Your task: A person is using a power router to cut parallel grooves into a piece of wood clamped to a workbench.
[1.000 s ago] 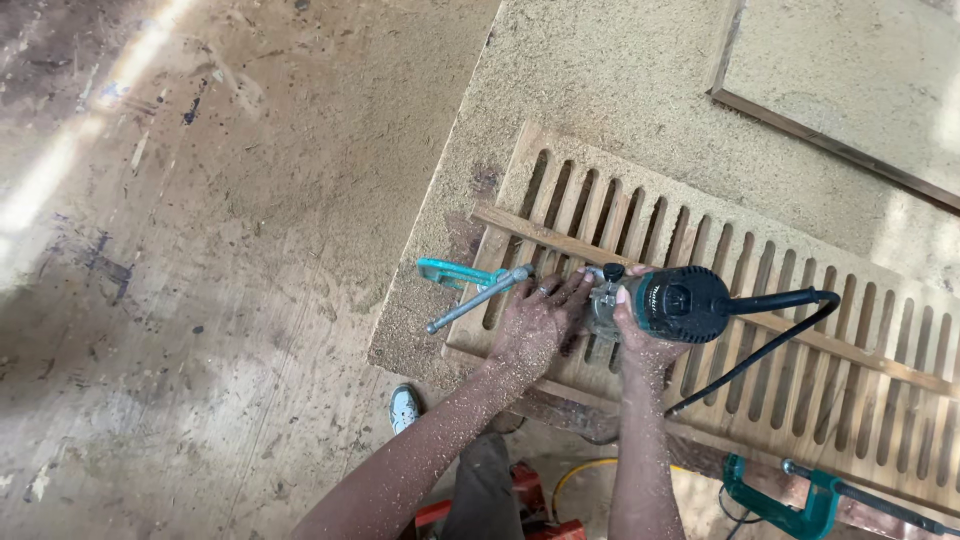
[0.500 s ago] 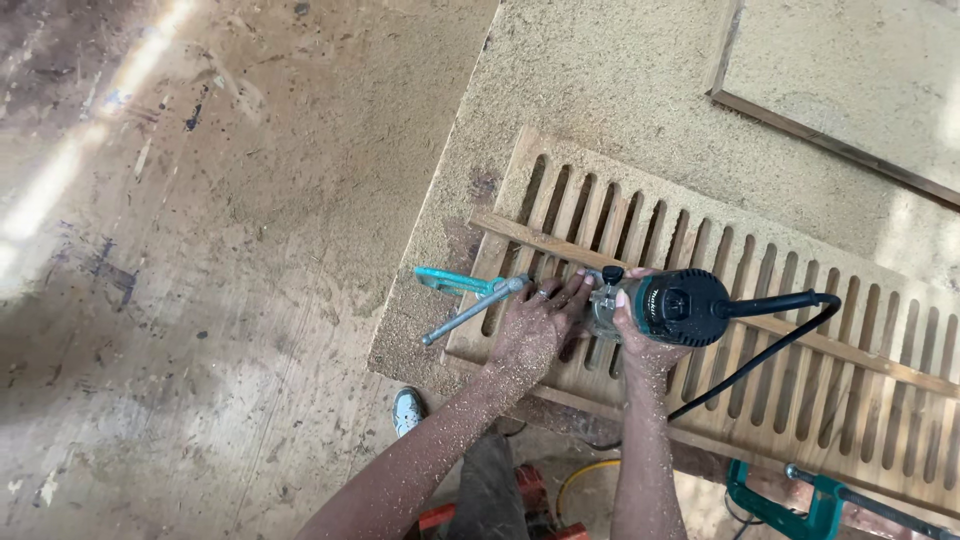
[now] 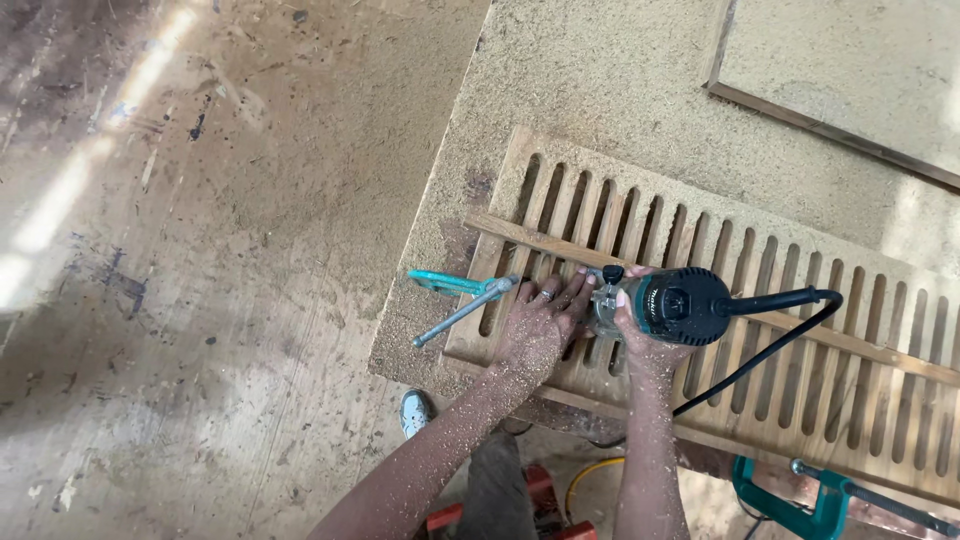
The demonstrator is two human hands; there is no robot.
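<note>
A long wooden panel with several routed slots (image 3: 800, 300) lies on a sawdust-covered workbench (image 3: 600, 90). A thin wooden guide strip (image 3: 520, 235) runs along it. My right hand (image 3: 640, 340) grips a teal and black corded trim router (image 3: 675, 303) standing on the panel against the strip. My left hand (image 3: 540, 320) lies flat on the slotted panel just left of the router base, fingers touching it. A teal clamp (image 3: 460, 290) pins the panel's left end.
A second teal clamp (image 3: 800, 500) holds the panel's near edge at the lower right. The router's black cord (image 3: 760, 350) loops off the bench. Another framed board (image 3: 850, 80) lies at the back right. Dusty floor at left, my shoe (image 3: 415, 410) below.
Both hands and the router have stayed at about the same spot on the panel; only the view has shifted slightly.
</note>
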